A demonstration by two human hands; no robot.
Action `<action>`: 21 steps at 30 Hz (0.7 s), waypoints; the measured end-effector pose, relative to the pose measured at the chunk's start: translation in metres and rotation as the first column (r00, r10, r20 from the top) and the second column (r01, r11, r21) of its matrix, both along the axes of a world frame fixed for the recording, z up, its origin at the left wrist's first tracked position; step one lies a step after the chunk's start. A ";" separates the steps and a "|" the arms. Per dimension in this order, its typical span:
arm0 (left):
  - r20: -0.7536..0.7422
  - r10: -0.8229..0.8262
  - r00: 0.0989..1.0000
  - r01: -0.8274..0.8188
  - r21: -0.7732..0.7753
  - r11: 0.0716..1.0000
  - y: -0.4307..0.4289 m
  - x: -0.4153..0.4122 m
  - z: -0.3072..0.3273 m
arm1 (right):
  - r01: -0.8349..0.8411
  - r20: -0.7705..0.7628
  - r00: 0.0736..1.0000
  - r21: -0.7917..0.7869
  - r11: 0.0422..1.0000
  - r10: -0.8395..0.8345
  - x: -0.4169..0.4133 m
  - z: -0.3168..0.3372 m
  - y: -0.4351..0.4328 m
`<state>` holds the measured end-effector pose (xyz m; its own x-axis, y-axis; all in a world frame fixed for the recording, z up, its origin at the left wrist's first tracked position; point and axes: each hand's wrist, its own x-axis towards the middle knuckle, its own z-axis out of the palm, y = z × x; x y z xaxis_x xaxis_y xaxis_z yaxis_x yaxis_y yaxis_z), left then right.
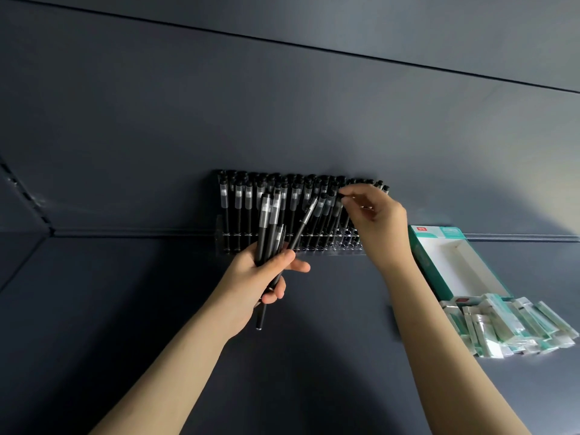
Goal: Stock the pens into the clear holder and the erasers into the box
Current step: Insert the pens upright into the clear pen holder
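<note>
Head view: the left hand curls round a bundle of black pens. The right hand pinches what looks like 1 pen's cap in the far clear holder. Right of it lie the open box and, nearer, wrapped erasers

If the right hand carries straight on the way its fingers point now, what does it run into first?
Most likely the capped tops of the pens standing in the clear holder, just left of the right hand and its fingers, which pinch one pen there. Depth is unclear from this single view.
</note>
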<state>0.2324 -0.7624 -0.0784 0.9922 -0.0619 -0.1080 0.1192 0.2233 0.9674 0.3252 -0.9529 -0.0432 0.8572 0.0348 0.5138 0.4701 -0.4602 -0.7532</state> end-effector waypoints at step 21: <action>0.020 -0.089 0.996 0.089 -0.005 0.996 -0.005 0.002 -0.005 | -0.105 -0.243 0.927 0.564 0.819 0.286 -0.042 0.005 0.016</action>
